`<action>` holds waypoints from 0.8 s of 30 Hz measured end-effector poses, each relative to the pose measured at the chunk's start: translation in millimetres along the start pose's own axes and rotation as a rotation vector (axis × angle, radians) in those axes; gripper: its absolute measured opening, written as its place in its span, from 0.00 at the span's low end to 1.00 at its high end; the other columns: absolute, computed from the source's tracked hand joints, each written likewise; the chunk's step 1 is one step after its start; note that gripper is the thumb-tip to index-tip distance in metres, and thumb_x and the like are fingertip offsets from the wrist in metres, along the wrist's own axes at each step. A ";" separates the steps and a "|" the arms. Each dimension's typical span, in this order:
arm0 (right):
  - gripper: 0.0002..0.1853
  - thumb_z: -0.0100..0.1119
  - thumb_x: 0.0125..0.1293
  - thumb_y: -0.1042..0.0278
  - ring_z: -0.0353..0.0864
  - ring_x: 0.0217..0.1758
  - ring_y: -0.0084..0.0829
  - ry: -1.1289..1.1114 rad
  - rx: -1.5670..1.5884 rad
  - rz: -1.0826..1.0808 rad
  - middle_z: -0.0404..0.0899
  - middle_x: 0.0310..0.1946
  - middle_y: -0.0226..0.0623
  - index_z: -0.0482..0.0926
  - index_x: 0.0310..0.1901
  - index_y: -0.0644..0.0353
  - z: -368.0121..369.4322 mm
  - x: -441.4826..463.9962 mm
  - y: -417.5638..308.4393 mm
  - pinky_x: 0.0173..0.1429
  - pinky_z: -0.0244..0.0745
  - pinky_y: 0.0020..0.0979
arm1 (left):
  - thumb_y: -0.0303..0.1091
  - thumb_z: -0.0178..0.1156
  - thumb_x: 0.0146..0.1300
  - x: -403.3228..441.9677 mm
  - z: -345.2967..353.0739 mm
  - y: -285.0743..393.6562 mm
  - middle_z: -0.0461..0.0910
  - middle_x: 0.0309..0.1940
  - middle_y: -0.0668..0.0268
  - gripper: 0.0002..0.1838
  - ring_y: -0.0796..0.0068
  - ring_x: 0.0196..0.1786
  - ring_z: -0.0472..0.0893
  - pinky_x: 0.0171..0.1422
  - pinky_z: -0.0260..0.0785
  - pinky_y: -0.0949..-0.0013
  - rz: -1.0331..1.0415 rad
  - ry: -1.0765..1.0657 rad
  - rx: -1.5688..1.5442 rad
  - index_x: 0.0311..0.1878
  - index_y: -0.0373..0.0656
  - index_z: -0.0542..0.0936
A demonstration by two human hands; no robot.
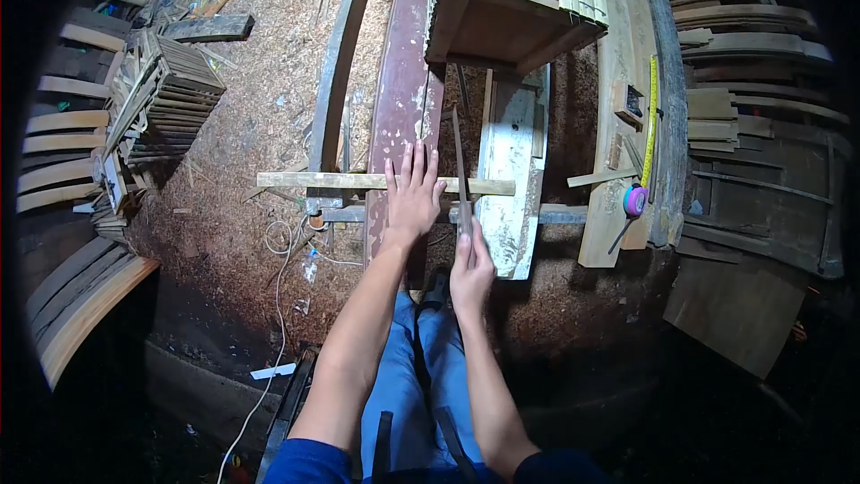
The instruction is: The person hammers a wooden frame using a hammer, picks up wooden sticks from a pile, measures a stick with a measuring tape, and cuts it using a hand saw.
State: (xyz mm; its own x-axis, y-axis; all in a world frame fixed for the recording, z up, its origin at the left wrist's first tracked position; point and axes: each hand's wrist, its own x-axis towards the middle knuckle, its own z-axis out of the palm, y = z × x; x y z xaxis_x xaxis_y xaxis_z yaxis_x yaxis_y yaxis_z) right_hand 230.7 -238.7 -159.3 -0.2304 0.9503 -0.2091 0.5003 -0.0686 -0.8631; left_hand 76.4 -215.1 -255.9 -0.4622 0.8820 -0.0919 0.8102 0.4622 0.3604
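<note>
A narrow wooden strip (313, 181) lies crosswise over a reddish-brown painted plank (403, 81). My left hand (412, 202) rests flat on it, fingers stretched forward across the strip and the plank. Just to the right, my right hand (472, 276) is closed around the handle of a handsaw (462, 166). The saw's thin blade points away from me and crosses the strip, right of my left hand. Whether its teeth touch the wood I cannot tell. Under the strip's right end is a whitish worn board (509, 224).
A slatted wooden box (511, 22) stands ahead. On the right, a pale plank (602, 237) carries a yellow tape measure (635, 201). Another slatted piece (175, 99) and curved wood pieces are at the left. A white cord (279, 323) runs over the shavings-covered floor.
</note>
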 end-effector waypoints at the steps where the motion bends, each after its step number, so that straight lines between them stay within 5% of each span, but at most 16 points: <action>1: 0.23 0.53 0.82 0.67 0.78 0.71 0.36 -0.017 -0.020 0.013 0.80 0.66 0.57 0.73 0.71 0.74 -0.1 3.2 -9.8 0.75 0.70 0.37 | 0.52 0.46 0.80 -1.6 0.6 1.2 0.49 0.87 0.59 0.34 0.60 0.89 0.45 0.88 0.28 0.36 0.008 0.047 0.017 0.84 0.50 0.59; 22: 0.24 0.51 0.83 0.69 0.77 0.71 0.33 -0.026 -0.012 -0.031 0.78 0.68 0.55 0.70 0.72 0.76 -2.4 -11.0 25.5 0.74 0.69 0.34 | 0.52 0.42 0.83 0.4 -2.1 0.1 0.42 0.88 0.58 0.33 0.56 0.89 0.40 0.87 0.24 0.35 -0.008 -0.077 -0.035 0.86 0.54 0.56; 24: 0.24 0.51 0.83 0.69 0.76 0.72 0.35 -0.018 0.094 0.098 0.78 0.68 0.55 0.70 0.72 0.75 -12.4 -41.2 10.8 0.75 0.69 0.35 | 0.52 0.41 0.83 1.4 -3.8 -0.3 0.42 0.88 0.58 0.33 0.57 0.89 0.40 0.87 0.24 0.35 -0.006 -0.064 -0.023 0.86 0.54 0.56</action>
State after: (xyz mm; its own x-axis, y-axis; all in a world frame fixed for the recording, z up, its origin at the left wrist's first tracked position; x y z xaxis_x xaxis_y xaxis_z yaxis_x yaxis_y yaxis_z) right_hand 256.0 -274.8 -154.3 -0.2002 0.9321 -0.3018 0.4413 -0.1893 -0.8772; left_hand 74.2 -214.4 -252.6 -0.4427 0.8834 -0.1536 0.7986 0.4663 0.3805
